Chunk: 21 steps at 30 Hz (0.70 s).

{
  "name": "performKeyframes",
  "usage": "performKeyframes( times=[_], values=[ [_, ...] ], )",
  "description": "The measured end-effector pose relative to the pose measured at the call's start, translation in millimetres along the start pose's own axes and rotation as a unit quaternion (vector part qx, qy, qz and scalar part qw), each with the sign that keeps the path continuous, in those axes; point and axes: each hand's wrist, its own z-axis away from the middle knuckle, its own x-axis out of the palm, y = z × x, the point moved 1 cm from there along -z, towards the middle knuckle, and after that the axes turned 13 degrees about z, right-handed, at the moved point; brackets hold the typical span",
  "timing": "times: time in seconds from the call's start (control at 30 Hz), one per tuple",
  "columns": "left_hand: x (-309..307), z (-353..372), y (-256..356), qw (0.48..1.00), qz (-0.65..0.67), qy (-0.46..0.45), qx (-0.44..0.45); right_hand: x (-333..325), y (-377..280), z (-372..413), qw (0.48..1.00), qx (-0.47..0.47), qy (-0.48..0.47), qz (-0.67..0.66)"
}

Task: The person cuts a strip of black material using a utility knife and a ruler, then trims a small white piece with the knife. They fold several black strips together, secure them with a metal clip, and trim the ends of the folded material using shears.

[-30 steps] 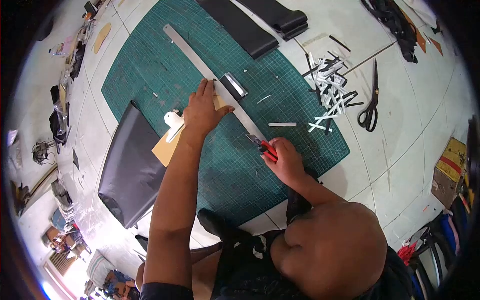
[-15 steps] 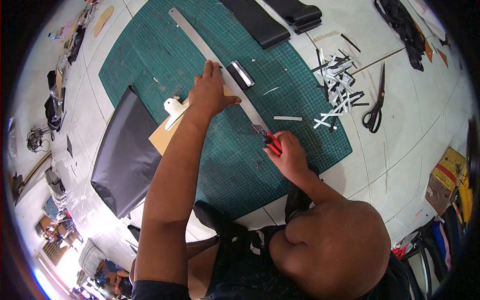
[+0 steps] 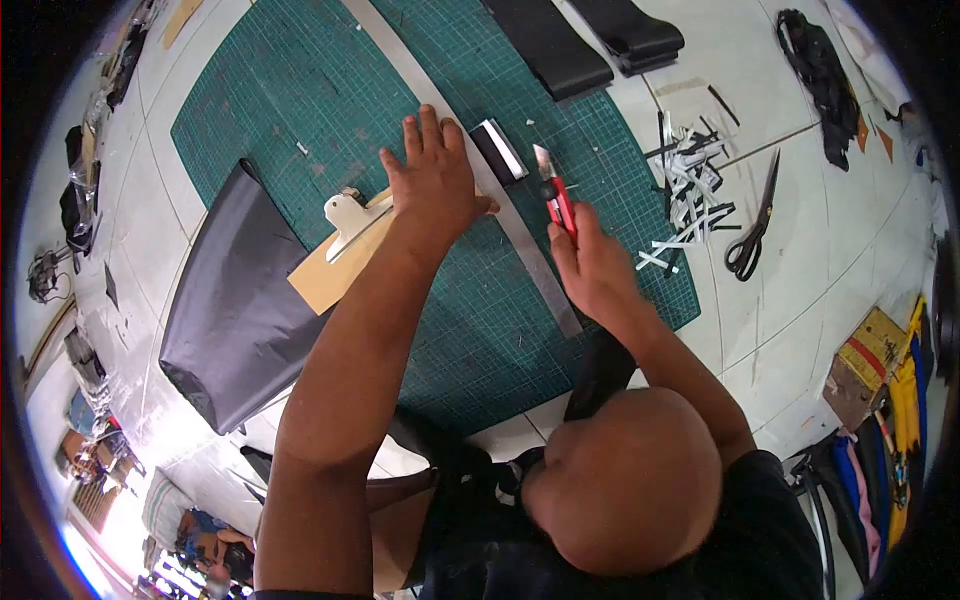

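Observation:
My left hand [image 3: 436, 178] lies with spread fingers on a long steel ruler [image 3: 535, 262], pressing it to the green cutting mat [image 3: 450, 335]. A red and black utility knife [image 3: 559, 207] is gripped in my right hand [image 3: 603, 268], its blade pointing away from me, to the right of the ruler. Beside the ruler's right edge rests a small black and white piece [image 3: 497, 150]. Left of my left hand, a white clip [image 3: 347, 220] sits on a tan board [image 3: 325, 275], partly covered by my forearm.
Dark sheet material [image 3: 235, 310] lies folded at the left. Black strips [image 3: 550, 45] extend across the mat's far edge. At the right are a pile of black and white offcuts [image 3: 692, 190], black scissors [image 3: 757, 225] and a worn yellow box [image 3: 866, 362] on the tiled floor.
My right hand has moved the knife away from the ruler's near end, forward and to the right. My left hand stays on the ruler, and the view has shifted slightly.

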Motion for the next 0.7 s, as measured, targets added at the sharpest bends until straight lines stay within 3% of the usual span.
performKeyframes(
  times=[0.17, 0.37, 0.7],
  values=[
    [-4.9, -7.6, -0.5, 0.999, -0.01, -0.032, -0.015, 3.9, -32.7, -24.2, 0.996, -0.045, 0.007, 0.071],
    [-10.4, -13.1, 3.6, 0.994, -0.071, -0.074, -0.026, 7.1, -56.8, -47.0, 0.991, -0.025, -0.031, 0.125],
    [-12.0, -12.7, 0.2, 0.995, -0.058, -0.078, -0.021, 0.8, -66.3, -53.0, 0.99, -0.045, -0.035, 0.132]
  ],
)
